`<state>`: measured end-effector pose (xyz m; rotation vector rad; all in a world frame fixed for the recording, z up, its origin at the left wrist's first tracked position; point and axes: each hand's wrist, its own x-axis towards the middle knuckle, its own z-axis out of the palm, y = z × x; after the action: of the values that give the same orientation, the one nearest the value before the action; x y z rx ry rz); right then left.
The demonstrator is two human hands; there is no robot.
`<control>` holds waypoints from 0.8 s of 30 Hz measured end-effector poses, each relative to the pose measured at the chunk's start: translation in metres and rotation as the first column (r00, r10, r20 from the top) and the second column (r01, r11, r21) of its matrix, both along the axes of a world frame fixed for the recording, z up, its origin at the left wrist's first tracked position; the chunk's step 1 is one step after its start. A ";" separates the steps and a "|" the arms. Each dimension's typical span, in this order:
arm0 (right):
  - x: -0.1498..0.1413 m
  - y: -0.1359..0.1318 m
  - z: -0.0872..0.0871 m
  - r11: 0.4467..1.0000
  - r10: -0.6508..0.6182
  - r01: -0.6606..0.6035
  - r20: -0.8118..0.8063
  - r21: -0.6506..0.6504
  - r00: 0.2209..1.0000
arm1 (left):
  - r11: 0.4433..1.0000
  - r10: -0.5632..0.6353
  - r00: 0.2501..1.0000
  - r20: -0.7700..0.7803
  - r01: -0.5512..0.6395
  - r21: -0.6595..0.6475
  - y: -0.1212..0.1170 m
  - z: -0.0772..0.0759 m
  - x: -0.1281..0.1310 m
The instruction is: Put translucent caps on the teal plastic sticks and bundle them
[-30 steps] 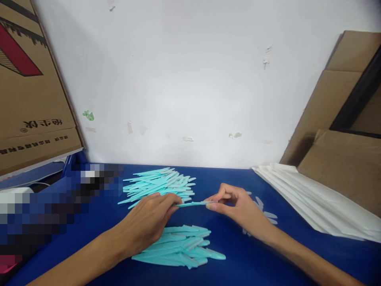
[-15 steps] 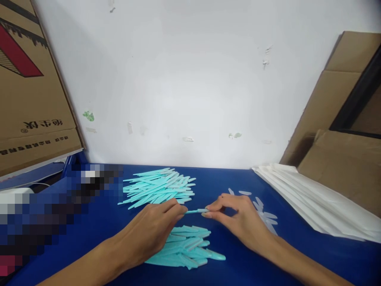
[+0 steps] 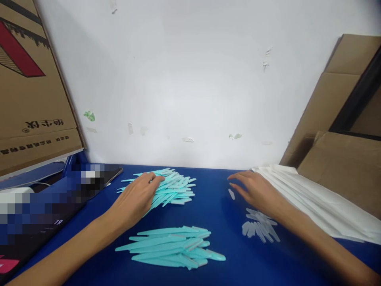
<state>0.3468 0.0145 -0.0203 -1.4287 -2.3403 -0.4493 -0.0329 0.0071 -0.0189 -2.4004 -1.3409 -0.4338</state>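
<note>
My left hand [image 3: 139,194] rests over the back pile of teal eyebrow razors [image 3: 175,184], its thumb and curled forefinger among the handles. The other fingertips are hidden behind the hand, so I cannot tell whether a razor is between them. My right hand [image 3: 253,188] hovers over the blue table with thumb and forefinger apart and nothing between them. Just below those fingertips lies one clear blade cap [image 3: 231,194]. Nearer me is a heap of clear caps [image 3: 260,225]. A second pile of teal razors [image 3: 169,246] lies at the front, handles pointing left.
White paper or plastic sheets [image 3: 321,206] are stacked at the right, beside folded cardboard [image 3: 342,171]. A large printed carton [image 3: 32,91] and a dark, partly blurred object [image 3: 68,210] stand at the left. A white wall [image 3: 190,87] closes off the back of the blue table [image 3: 202,214].
Both hands have parted from the razor they held together in the middle. The left went back and left onto the rear pile; the right moved right and back, its fingers spreading.
</note>
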 end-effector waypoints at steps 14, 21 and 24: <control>-0.016 -0.004 -0.006 0.991 0.019 0.011 0.219 -0.133 0.976 | 0.871 -0.367 0.921 0.130 0.390 -0.298 -0.030 0.011 0.018; -0.032 -0.009 -0.006 0.995 0.052 -0.024 0.302 -0.096 0.952 | 0.800 -0.326 0.927 0.186 0.375 -0.468 -0.036 0.010 0.018; -0.033 -0.010 -0.009 0.994 0.081 -0.059 0.259 -0.091 0.962 | 0.788 -0.294 0.935 0.199 0.354 -0.504 -0.036 0.010 0.020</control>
<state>0.3142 0.0047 -0.0295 -1.3903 -2.6385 -0.5584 -0.0132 -0.0289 -0.0087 -3.1433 -1.2053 -0.3089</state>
